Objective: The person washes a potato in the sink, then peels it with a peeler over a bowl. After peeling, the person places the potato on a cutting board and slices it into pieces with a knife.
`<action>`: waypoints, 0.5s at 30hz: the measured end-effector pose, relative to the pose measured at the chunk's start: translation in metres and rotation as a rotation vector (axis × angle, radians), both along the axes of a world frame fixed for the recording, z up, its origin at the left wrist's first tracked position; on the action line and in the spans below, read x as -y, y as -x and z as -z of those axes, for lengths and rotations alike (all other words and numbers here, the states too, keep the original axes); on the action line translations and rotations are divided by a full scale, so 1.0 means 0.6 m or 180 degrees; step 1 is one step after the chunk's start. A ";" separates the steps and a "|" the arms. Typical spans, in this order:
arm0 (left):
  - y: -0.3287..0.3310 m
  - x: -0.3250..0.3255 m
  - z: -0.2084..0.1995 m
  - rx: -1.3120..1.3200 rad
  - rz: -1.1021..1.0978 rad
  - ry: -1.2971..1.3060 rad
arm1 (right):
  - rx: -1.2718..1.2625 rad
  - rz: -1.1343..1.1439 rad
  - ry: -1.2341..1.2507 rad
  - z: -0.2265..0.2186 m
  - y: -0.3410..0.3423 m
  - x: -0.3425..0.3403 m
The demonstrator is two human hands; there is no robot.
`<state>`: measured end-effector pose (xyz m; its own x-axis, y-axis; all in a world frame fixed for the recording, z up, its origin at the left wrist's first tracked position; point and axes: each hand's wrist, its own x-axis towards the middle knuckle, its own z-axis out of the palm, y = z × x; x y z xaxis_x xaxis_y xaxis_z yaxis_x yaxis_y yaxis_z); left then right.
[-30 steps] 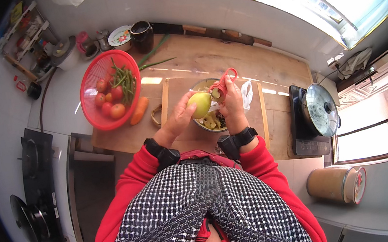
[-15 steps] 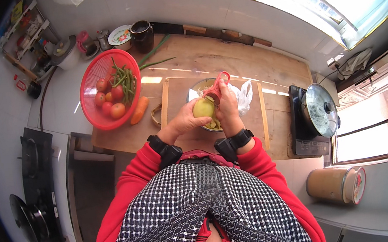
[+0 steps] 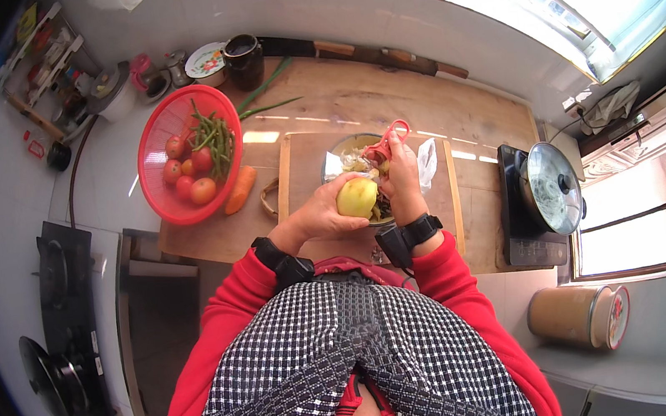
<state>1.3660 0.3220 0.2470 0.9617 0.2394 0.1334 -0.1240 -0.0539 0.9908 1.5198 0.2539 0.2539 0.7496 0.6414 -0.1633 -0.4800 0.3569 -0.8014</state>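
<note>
A pale yellow, rounded potato (image 3: 358, 198) rests in my left hand (image 3: 319, 215), whose fingers and thumb curl round it. My right hand (image 3: 403, 180) grips a red peeler (image 3: 396, 130), its looped handle sticking out past the fingers. The peeler is a little to the right of the potato and apart from it. Beneath both hands is a bowl (image 3: 348, 140) of peelings, lined in part with white plastic. It stands on a wooden cutting board (image 3: 299, 155), and my hands hide much of it.
At the left, a red colander (image 3: 144, 167) holds tomatoes and green beans; a carrot (image 3: 241, 190) lies beside it. A lidded pan (image 3: 551, 188) sits on an induction cooker (image 3: 514, 218) at the right. Knives (image 3: 337, 50) line the back wall beside a dark jar (image 3: 245, 66).
My right hand and the peeler have moved right, away from the potato. More of the bowl's peelings now show between the hands. The left hand still holds the potato.
</note>
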 end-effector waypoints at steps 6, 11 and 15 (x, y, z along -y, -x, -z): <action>-0.013 -0.005 0.014 0.0079 -0.0644 -0.0660 | 0.1090 -0.0445 0.0051 -0.001 0.030 0.007; -0.012 -0.009 0.010 0.0170 -0.1061 -0.1254 | 0.1725 -0.0604 0.0308 -0.002 0.034 -0.002; -0.013 -0.008 0.009 0.0207 -0.1224 -0.1528 | 0.2120 -0.0478 0.0387 0.003 0.044 -0.002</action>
